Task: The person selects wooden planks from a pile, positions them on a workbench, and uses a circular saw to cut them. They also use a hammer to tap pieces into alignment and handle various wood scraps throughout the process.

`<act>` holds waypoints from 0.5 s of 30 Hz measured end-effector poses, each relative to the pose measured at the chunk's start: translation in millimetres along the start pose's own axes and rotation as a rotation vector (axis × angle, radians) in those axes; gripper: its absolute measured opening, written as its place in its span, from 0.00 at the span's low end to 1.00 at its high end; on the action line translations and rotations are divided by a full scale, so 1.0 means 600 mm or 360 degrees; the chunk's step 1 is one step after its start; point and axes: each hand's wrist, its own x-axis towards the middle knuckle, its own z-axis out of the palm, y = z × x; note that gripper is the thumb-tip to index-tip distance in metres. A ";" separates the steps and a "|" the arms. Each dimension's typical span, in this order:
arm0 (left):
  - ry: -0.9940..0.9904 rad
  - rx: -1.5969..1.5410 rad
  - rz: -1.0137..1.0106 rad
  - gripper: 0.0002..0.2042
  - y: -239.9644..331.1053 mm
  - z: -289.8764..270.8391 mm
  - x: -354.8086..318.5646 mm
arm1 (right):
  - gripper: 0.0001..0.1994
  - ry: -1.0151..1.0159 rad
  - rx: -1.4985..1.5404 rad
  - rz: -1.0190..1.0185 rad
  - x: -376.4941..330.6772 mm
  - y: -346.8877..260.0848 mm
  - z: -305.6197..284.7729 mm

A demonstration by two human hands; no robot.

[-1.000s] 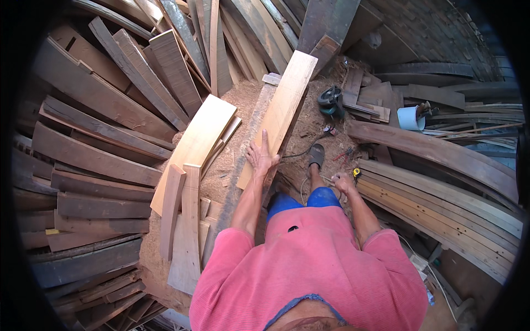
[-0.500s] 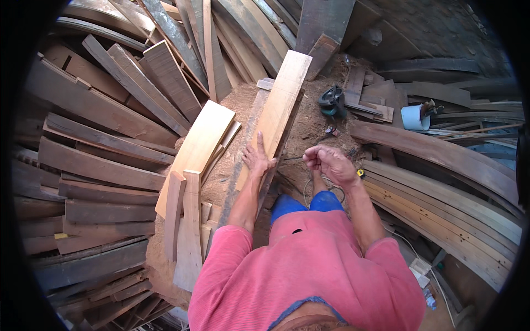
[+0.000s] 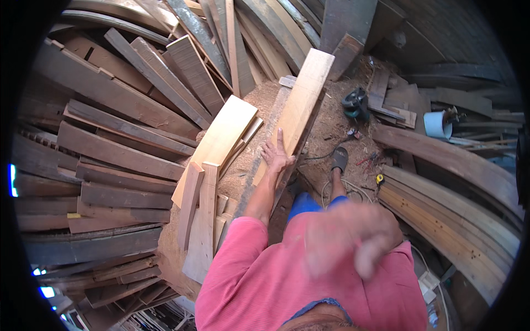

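Observation:
My left hand point(image 3: 277, 153) lies on a long pale plank point(image 3: 302, 102), its fingers stretched over the upper face and the thumb out toward the right edge. The plank slants away from me on top of a dark, worn beam point(image 3: 274, 128). Close to the camera, in front of my pink shirt, my right hand point(image 3: 353, 237) is raised and smeared by motion. Its fingers are too blurred to tell whether anything is in them. Left of the beam lies a wide pale board point(image 3: 223, 132) with shorter offcuts beside it.
Stacked planks point(image 3: 118, 138) fan along the left. A dark power tool point(image 3: 355, 103) sits on the sawdust, near a blue container point(image 3: 437, 124). A yellow tape measure point(image 3: 380, 179) lies by long timbers point(image 3: 441, 215) on the right. A cord point(image 3: 359, 190) curls near my sandalled foot point(image 3: 339, 158).
My right hand has risen from beside the plank toward the camera and become blurred. My left hand stays on the plank. The whole view has shifted slightly, uncovering my foot.

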 end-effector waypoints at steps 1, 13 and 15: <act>-0.0009 -0.0059 0.0033 0.67 -0.005 -0.004 -0.002 | 0.21 0.0473 -0.0550 0.0261 -0.029 0.014 -0.003; 0.0057 -0.0160 0.0111 0.65 -0.006 0.000 -0.016 | 0.15 0.2199 -0.0620 0.1512 -0.485 0.397 0.010; 0.0095 -0.0070 0.0218 0.64 -0.014 -0.009 -0.040 | 0.16 0.2266 -0.0780 0.1617 -0.555 0.431 0.012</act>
